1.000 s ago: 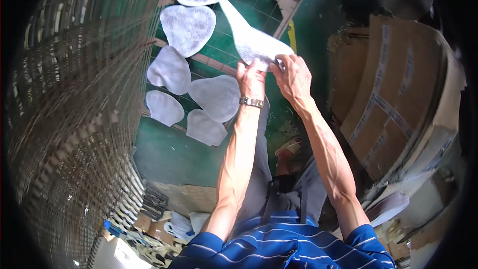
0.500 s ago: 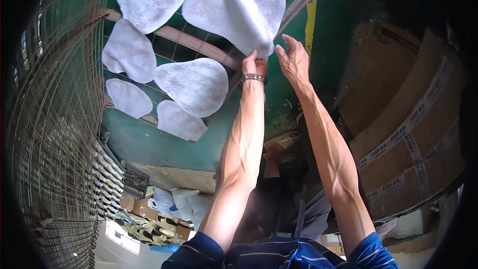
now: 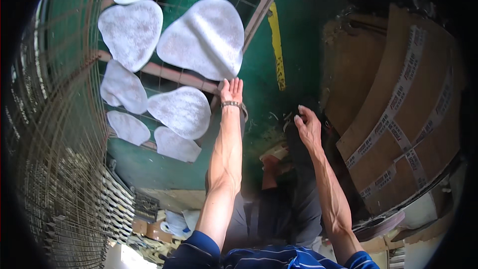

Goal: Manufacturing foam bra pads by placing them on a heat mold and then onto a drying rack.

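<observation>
A large white pad [image 3: 201, 35], rounded and roughly pear-shaped with a pale ridge along it, lies on a wire-grid rack [image 3: 181, 76]. My left hand [image 3: 232, 91] is palm up with its fingers stretched out, the fingertips at the pad's lower tip. Whether they touch it or sit just below is hard to tell. My right hand [image 3: 309, 128] hovers apart to the right, over the floor, its fingers loosely bent and nothing visible in them. Similar white pads [image 3: 180, 112] lie around on the same rack, among them a wavy one [image 3: 123, 87] at the left.
Curved wire racks [image 3: 64, 134] rise along the left. A big brown cardboard box [image 3: 413, 139] with printed tape stands at the right. Yellow tape [image 3: 277, 45] marks the green floor [image 3: 308, 45]. A dark crate [image 3: 146, 208] sits at the lower left.
My right hand has drawn back from the large pad, down and to the right. My left fingers, pinched at its tip before, are now spread open. The view has shifted too.
</observation>
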### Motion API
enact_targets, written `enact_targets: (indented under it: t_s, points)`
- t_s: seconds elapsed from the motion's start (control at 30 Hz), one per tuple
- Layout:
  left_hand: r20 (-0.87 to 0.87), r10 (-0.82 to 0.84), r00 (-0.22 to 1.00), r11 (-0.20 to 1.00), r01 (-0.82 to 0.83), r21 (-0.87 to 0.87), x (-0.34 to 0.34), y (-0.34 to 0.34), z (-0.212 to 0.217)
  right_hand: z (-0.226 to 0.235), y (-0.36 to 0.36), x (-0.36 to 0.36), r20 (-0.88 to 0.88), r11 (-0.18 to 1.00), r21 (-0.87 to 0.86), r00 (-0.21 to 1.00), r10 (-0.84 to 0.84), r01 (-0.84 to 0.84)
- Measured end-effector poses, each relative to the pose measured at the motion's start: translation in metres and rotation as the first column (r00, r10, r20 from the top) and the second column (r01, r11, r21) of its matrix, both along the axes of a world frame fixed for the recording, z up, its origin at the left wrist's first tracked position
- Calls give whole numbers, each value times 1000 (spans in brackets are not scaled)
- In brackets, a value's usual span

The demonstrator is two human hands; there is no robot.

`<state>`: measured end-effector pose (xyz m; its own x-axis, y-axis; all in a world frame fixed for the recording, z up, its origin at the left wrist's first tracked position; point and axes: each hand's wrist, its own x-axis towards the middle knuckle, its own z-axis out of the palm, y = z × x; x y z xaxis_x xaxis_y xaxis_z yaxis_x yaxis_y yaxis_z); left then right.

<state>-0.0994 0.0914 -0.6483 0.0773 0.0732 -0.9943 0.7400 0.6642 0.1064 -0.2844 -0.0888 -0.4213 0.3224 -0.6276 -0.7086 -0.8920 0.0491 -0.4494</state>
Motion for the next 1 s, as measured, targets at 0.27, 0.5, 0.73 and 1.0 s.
enact_targets:
  t_s: [0.27,0.5,0.73,1.0]
  points:
    - [52,-91,994,988,84,131,1,17,-34,38,8,-20,5,989,55,990,-138,137]
    - [-38,-351,936,910,350,223,-4,29,-15,61,20,-47,-14,979,120,986,-163,164]
    - [-220,-802,556,484,820,306,28,-3,94,111,32,-53,-4,961,98,965,-261,260]
    - [-102,-938,-331,-346,895,282,42,-15,217,268,9,-62,211,952,-45,934,-287,302]
